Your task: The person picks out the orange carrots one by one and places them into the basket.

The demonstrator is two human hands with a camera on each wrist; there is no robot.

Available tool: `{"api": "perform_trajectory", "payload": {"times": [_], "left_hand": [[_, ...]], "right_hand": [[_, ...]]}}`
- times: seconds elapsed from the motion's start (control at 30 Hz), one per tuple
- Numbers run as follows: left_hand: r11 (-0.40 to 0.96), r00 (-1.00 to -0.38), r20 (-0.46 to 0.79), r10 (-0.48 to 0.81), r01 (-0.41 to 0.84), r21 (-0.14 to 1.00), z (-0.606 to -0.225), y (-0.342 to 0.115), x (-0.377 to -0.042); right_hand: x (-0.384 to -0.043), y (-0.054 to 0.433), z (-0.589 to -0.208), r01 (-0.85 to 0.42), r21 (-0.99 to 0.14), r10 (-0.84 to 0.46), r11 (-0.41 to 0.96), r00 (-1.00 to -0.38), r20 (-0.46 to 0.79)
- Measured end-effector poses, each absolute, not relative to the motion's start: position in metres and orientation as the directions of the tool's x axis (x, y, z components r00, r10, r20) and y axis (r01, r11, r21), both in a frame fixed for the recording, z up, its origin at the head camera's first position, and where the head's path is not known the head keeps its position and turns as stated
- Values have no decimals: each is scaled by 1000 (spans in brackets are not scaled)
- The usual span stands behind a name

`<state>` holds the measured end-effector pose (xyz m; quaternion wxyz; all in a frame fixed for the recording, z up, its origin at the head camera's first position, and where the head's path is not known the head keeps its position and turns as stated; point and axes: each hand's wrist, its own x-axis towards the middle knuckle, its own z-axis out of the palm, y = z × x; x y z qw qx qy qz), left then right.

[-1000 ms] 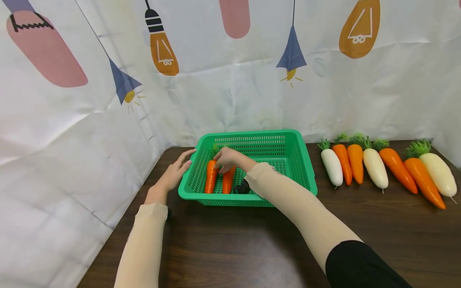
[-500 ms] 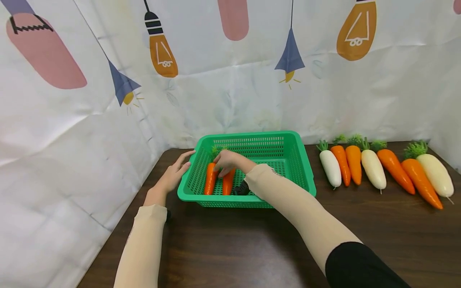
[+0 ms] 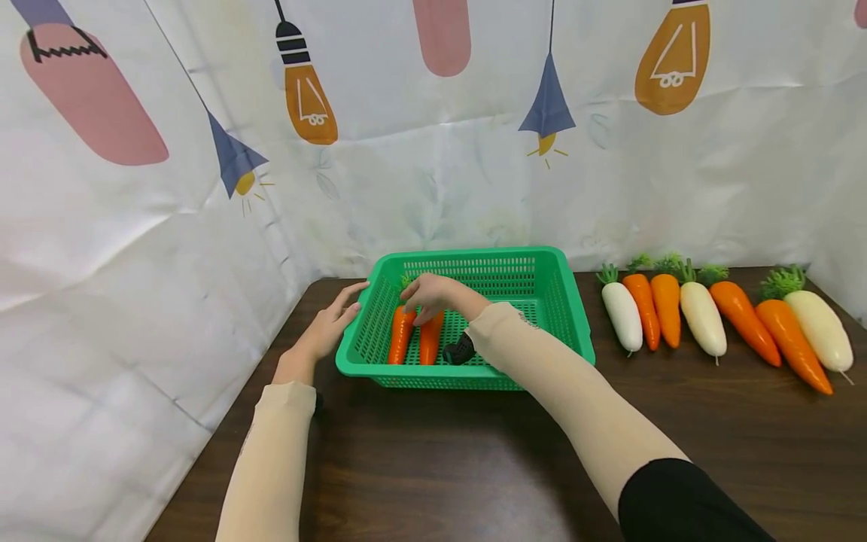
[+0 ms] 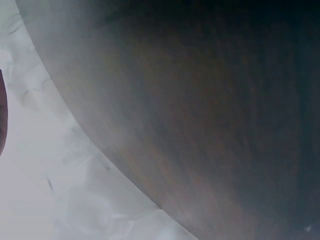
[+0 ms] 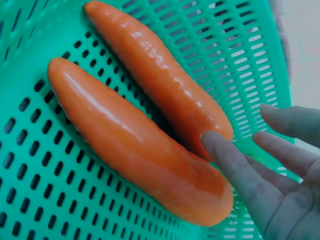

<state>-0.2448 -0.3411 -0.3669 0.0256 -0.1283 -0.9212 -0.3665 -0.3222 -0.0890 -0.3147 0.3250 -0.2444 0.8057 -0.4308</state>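
The two carrots lie side by side in the green basket point(image 3: 579, 324). If the basket were a clock in the head view, the left carrot point(image 3: 401, 336) would be at about 8 o'clock, and the right carrot point(image 3: 430, 340) just beside it, nearer the middle. There, the front wall hides their thin tips. The right wrist view shows both tips, pointing to 11 o'clock, and a dark gap between the carrots.

The right hand point(image 3: 436, 292) is over the fat ends. From the head it looks bent. The right wrist view shows its fingers loose and spread. One fingertip is right by the carrots, but I can't tell if it touches.

The left hand point(image 3: 328, 325) is at 9 o'clock, its long fingers resting on the rim. The left wrist view shows just a thin strip of it, at 9 o'clock, with the brown table point(image 3: 406, 467) and the white cloth point(image 3: 440, 188).

Only the head view shows the row at 3 o'clock of the basket: four more carrots point(image 3: 667, 310) and three white radishes point(image 3: 703, 319). Lamps point(image 3: 547, 102) and bulbs point(image 3: 310, 102) are printed on the cloth, toward 12 o'clock.
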Motion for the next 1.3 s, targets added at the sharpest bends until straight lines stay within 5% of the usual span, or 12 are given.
{"api": "perform_trajectory", "payload": {"times": [0.67,1.3], "left_hand": [[709,-967,149,206,252,658,-372,-342,-242],[757,-962,121,244,267,596,-360,-343,-245]], "right_hand": [[-318,-51,-294,-86,-906,-728,415,-629,-274],[-296,35,-252,-296,-887,-759,354,-645,-88]]}}
